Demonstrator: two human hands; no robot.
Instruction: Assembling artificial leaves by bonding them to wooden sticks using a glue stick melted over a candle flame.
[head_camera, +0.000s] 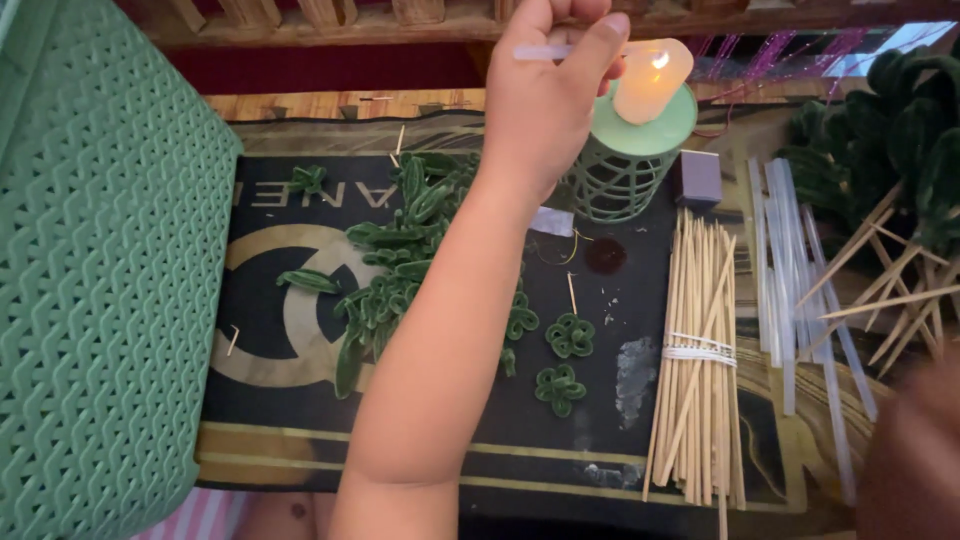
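Left hand (548, 95) pinches a clear stick (545, 51), lying level, left to right, its far end at the candle (650, 80). Right hand (915, 450) blurred, grip unclear.

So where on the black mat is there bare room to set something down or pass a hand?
Bare mat lies between the green looped flowers and the tied skewer bundle, with some smudges. Another patch sits between the green basket and the leaf pile. Crowded: the right side, with clear sticks and loose skewers, and around the candle by the left hand.
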